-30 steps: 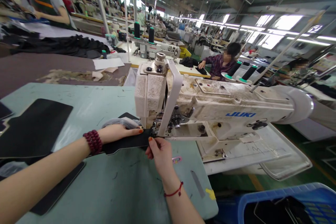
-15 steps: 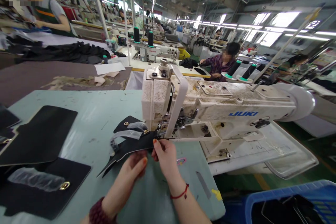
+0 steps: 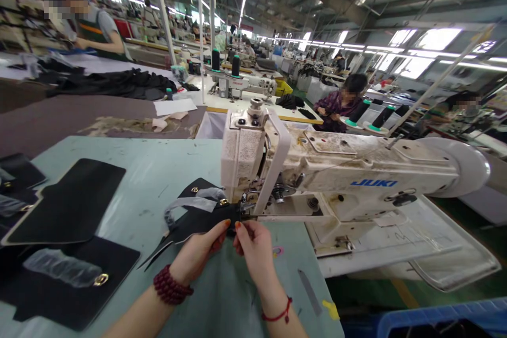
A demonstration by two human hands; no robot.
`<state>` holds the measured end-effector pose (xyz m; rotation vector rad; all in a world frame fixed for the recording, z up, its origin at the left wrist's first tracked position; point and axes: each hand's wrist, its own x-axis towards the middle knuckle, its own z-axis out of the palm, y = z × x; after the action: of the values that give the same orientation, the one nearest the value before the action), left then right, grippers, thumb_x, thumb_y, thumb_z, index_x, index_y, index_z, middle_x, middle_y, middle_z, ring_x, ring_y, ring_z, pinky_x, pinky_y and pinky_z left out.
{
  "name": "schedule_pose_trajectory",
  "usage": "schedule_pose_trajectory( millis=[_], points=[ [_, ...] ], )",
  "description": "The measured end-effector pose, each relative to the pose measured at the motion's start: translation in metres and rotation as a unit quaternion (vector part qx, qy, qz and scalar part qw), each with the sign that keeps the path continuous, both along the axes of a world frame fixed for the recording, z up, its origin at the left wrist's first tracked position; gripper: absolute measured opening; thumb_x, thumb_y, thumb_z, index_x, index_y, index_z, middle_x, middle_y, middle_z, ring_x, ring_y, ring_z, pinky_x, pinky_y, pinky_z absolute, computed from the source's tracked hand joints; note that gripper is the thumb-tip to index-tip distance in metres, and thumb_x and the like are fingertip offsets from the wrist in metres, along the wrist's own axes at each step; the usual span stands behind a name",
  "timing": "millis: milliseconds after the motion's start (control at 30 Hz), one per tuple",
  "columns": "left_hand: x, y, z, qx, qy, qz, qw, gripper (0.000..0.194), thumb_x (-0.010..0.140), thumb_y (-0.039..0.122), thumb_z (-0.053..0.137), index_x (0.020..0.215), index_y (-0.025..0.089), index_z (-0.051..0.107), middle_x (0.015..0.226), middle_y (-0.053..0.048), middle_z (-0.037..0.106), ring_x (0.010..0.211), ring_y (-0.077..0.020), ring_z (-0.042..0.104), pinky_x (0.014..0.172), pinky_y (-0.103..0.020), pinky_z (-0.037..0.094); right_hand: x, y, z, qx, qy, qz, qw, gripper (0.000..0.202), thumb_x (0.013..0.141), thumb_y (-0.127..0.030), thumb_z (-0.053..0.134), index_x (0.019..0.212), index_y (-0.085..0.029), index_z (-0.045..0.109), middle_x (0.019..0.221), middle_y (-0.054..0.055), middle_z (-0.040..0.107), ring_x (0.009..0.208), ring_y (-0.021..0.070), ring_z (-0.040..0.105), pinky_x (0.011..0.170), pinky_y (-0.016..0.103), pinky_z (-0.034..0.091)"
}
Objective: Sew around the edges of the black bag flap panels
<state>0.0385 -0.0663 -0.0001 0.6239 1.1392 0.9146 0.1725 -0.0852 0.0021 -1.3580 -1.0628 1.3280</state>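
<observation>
Table [image 3: 222, 301], pale green, flat-topped, under stained white metal sewing machine [image 3: 336, 161]. Flat black leather-like panel [image 3: 208, 216] at machine's presser-foot end, near edge pinched thumb-to-fingers by left hand [image 3: 200, 251] and right hand [image 3: 254, 243]; small gold metal fitting [image 3: 224, 202] just beyond.

Near the right edge of the pale green table [image 3: 190, 153] lie a grey strip [image 3: 310, 291] and a yellow scrap [image 3: 330, 310], beyond that edge is a blue basket [image 3: 435, 313], and past the table's far edge white paper [image 3: 175, 106] lies near the right edge of a brown table [image 3: 63, 116].
</observation>
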Motion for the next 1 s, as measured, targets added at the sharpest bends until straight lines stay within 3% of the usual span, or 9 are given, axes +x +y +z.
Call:
schedule_pose_trajectory(
  millis=[200,367,733,867,1000],
  points=[
    [0.0,0.004,-0.004,0.006,0.013,-0.005,1.0,0.048,0.061,0.055,0.079,0.048,0.015,0.056,0.051,0.005,0.038,0.051,-0.0094,0.031,0.049,-0.023,0.03,-0.002,0.002,-0.002,-0.003,0.009,-0.015,1.0,0.06,0.077,-0.07,0.055,0.079,-0.009,0.053,0.059,0.003,0.052,0.046,0.0045,0.042,0.044,0.014,0.032],
    [0.001,0.013,-0.005,0.016,0.02,0.006,1.0,0.043,0.06,0.052,0.08,0.05,0.015,0.059,0.052,0.003,0.047,0.053,-0.0108,0.038,0.051,-0.023,0.034,-0.008,0.009,-0.003,-0.008,0.012,-0.043,0.999,0.06,0.076,-0.07,0.054,0.076,-0.01,0.055,0.059,0.004,0.053,0.046,0.0056,0.044,0.044,0.015,0.034],
    [0.004,0.022,0.006,0.024,0.01,0.012,1.0,0.043,0.056,0.049,0.081,0.046,0.016,0.055,0.049,0.004,0.043,0.05,-0.0094,0.035,0.047,-0.023,0.031,-0.017,0.007,-0.004,-0.004,0.023,-0.088,0.996,0.057,0.077,-0.066,0.055,0.079,-0.009,0.058,0.06,0.005,0.054,0.047,0.0066,0.046,0.045,0.016,0.038],
    [0.005,0.025,0.005,0.028,-0.001,0.009,1.0,0.046,0.058,0.051,0.079,0.045,0.016,0.053,0.049,0.004,0.042,0.049,-0.0086,0.035,0.047,-0.022,0.031,0.0,-0.008,0.0,-0.016,0.014,-0.065,0.998,0.061,0.076,-0.068,0.057,0.083,-0.008,0.059,0.062,0.006,0.056,0.048,0.0063,0.046,0.045,0.014,0.037],
    [0.003,0.027,0.0,0.024,-0.026,0.002,0.999,0.042,0.055,0.048,0.083,0.053,0.014,0.059,0.054,0.003,0.047,0.051,-0.0079,0.039,0.049,-0.021,0.035,0.041,-0.035,0.005,-0.023,-0.026,-0.081,0.996,0.063,0.075,-0.07,0.06,0.08,-0.008,0.06,0.06,0.006,0.055,0.049,0.0064,0.047,0.048,0.014,0.039]
  ],
)
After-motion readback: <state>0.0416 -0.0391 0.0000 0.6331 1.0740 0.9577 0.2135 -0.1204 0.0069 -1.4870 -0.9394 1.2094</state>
